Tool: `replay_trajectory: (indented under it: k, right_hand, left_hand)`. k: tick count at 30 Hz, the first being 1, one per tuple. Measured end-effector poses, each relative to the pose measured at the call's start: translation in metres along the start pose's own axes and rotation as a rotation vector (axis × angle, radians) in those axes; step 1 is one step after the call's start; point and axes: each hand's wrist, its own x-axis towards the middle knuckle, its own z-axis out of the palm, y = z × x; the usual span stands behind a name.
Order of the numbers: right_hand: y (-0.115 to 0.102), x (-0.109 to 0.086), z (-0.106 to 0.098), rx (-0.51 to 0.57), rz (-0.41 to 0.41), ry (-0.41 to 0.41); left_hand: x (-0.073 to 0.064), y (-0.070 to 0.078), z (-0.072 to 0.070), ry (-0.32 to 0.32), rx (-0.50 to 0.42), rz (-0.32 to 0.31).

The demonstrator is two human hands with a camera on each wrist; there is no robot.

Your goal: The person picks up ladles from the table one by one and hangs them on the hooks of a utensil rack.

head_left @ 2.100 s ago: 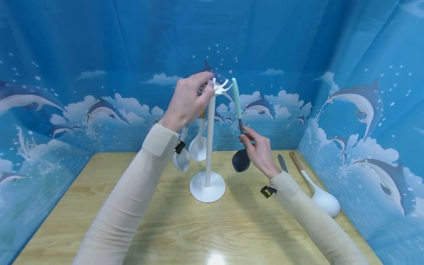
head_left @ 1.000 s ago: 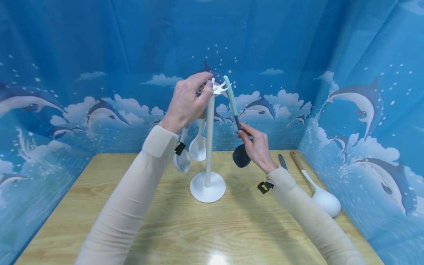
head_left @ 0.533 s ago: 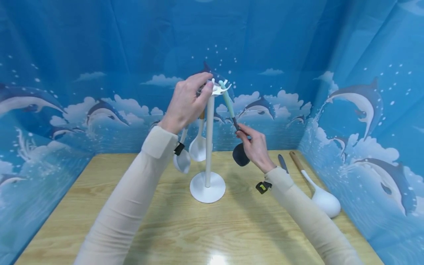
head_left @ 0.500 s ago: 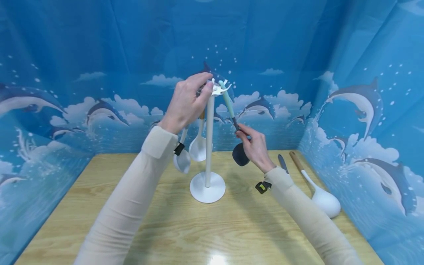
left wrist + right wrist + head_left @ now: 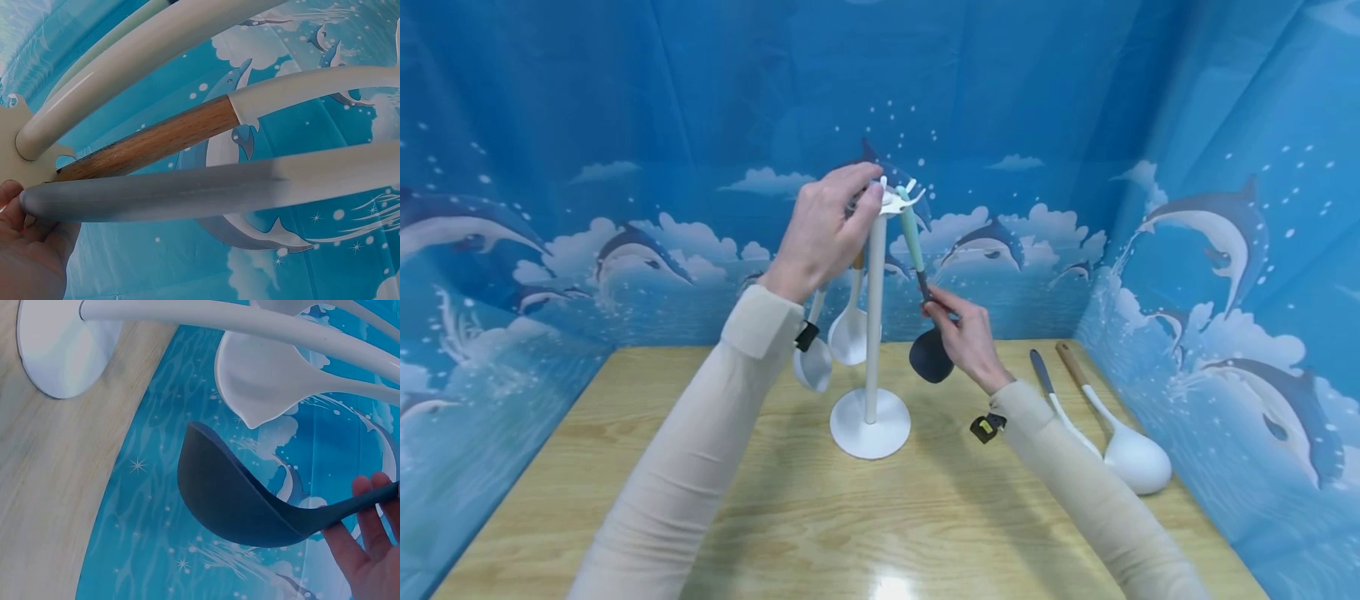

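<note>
In the head view, a white utensil stand (image 5: 875,333) stands upright with hooks round its top. My left hand (image 5: 829,221) grips the top of the stand, beside the end of a grey handle (image 5: 156,194). My right hand (image 5: 966,333) pinches the dark neck of a ladle (image 5: 931,357) with a mint-green handle. That handle's tip is at the stand's right-hand hooks; whether it is hooked I cannot tell. The ladle's black bowl (image 5: 231,494) hangs low in the right wrist view. Two white utensils hang on the left: a wooden-handled one (image 5: 848,335) and a grey-handled one (image 5: 812,368).
On the table's right side lie a white ladle (image 5: 1138,462) with a wooden handle and a grey-handled white utensil (image 5: 1041,371), partly behind the right sleeve. A blue dolphin-print curtain (image 5: 1000,100) borders the wooden table (image 5: 820,517) at the back and sides.
My right hand has moved left with the ladle; its green handle has come from beside the hooks to among them, and the bowl has swung left. My left hand stays on the stand's top.
</note>
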Motion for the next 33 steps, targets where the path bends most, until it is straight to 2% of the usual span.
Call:
replay_trajectory:
  k: [5,13,33]
  right_hand:
    - [-0.001,-0.001,0.006,0.035,0.015,-0.003]
    - [-0.004,0.002,0.016,0.106,0.049,-0.075]
    - [0.002,-0.005,0.028,0.121,0.114,-0.129]
  left_hand:
    - [0.000,0.000,0.000,0.009,-0.002,0.007]
    - [0.000,-0.001,0.000,0.014,-0.004,0.004]
    - [-0.003,-0.001,0.003,0.021,-0.038,0.032]
